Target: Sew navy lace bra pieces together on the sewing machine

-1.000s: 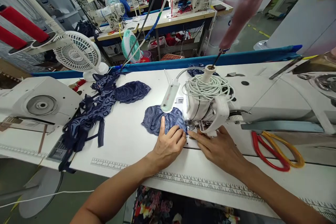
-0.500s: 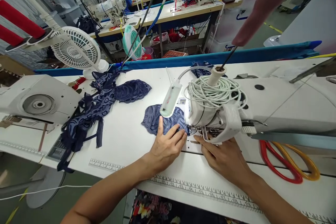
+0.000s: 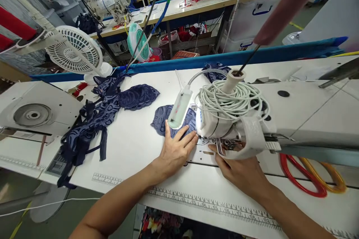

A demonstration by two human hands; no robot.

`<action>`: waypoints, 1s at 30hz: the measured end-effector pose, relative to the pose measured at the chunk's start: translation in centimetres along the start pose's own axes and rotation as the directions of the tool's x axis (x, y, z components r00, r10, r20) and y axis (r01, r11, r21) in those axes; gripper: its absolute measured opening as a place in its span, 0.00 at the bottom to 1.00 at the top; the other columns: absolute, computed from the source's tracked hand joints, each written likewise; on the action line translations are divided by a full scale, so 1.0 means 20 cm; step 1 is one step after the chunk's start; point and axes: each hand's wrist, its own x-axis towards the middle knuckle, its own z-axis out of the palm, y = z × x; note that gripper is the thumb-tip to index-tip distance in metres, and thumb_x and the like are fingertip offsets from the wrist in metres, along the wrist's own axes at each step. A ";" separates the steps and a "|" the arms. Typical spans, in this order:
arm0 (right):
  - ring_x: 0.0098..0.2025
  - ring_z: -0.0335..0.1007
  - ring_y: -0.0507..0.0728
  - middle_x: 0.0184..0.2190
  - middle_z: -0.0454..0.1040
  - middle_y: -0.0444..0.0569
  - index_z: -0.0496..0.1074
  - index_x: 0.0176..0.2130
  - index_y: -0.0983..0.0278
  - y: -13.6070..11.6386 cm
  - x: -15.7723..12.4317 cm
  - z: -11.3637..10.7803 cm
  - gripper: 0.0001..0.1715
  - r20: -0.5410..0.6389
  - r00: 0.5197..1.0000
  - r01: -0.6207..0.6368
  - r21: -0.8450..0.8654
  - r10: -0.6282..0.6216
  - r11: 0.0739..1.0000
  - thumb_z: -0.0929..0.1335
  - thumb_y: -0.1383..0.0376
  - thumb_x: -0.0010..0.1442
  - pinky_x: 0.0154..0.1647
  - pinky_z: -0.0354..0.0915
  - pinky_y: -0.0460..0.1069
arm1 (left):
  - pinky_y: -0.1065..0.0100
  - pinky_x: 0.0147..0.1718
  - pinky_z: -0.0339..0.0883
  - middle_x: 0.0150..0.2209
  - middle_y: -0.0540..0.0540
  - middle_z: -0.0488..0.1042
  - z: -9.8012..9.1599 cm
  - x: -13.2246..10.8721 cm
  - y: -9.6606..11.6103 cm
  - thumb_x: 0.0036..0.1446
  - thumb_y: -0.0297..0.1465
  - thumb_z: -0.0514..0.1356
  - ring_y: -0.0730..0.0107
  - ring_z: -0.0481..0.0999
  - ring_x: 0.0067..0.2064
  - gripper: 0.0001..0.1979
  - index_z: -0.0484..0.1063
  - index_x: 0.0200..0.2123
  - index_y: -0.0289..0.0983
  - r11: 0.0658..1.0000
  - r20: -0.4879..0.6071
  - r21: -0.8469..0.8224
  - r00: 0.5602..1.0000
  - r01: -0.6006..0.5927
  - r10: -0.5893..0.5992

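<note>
My left hand [image 3: 176, 150] lies flat, fingers spread, on the near edge of a dark blue lace piece [image 3: 162, 119] that sits on the white table [image 3: 131, 145] just left of the sewing machine head [image 3: 224, 119]. My right hand [image 3: 241, 171] rests on the table under the machine head, by the presser foot [image 3: 217, 142]. Its fingertips are tucked beneath the machine and partly hidden. A small LED lamp [image 3: 179, 108] on a flexible neck hangs over the lace.
A heap of dark blue lace garments [image 3: 98, 119] lies to the left, beside a second machine [image 3: 33, 112] and a white fan [image 3: 74, 54]. Red and yellow loops [image 3: 311, 179] lie at right. Another person's arm [image 3: 291, 3] reaches in from the upper right.
The lace piece and my left hand have slid a little away from me, toward the needle. My right hand has moved further under the machine head. The view has tilted slightly.
</note>
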 end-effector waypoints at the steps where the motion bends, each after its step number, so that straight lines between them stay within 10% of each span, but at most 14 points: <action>1: 0.27 0.64 0.53 0.29 0.75 0.50 0.80 0.37 0.63 0.00 0.00 0.00 0.15 0.002 1.000 0.008 -0.010 -0.008 1.000 0.64 0.70 0.63 0.37 0.61 0.52 | 0.23 0.60 0.28 0.50 0.42 0.77 0.00 0.00 0.00 0.62 0.20 0.53 0.53 0.67 0.61 0.20 0.68 0.56 0.38 1.000 0.009 -0.006 1.000 0.007 -0.007; 11: 0.35 0.69 0.56 0.30 0.75 0.50 0.77 0.38 0.65 -0.01 0.04 -0.04 0.12 -0.032 0.999 0.006 0.058 -0.005 0.998 0.64 0.74 0.62 0.42 0.61 0.53 | 0.25 0.61 0.25 0.51 0.44 0.77 -0.01 0.00 -0.05 0.50 0.16 0.57 0.52 0.63 0.63 0.28 0.69 0.55 0.41 0.987 0.077 -0.155 0.997 0.038 -0.026; 23: 0.38 0.70 0.59 0.31 0.77 0.51 0.74 0.42 0.65 -0.01 0.03 -0.04 0.09 -0.100 0.995 0.021 0.095 -0.012 0.995 0.68 0.71 0.59 0.44 0.63 0.55 | 0.24 0.60 0.27 0.48 0.43 0.78 -0.01 0.02 -0.03 0.59 0.18 0.54 0.50 0.64 0.62 0.21 0.71 0.53 0.39 1.000 0.042 -0.024 0.999 0.014 -0.013; 30: 0.25 0.63 0.53 0.27 0.76 0.45 0.73 0.40 0.61 0.00 0.04 -0.04 0.08 -0.133 0.989 0.068 0.036 -0.063 0.997 0.67 0.71 0.61 0.41 0.61 0.55 | 0.22 0.59 0.29 0.49 0.43 0.77 0.00 0.02 -0.03 0.58 0.17 0.54 0.49 0.64 0.63 0.23 0.70 0.55 0.39 1.000 0.041 0.001 0.999 0.011 -0.011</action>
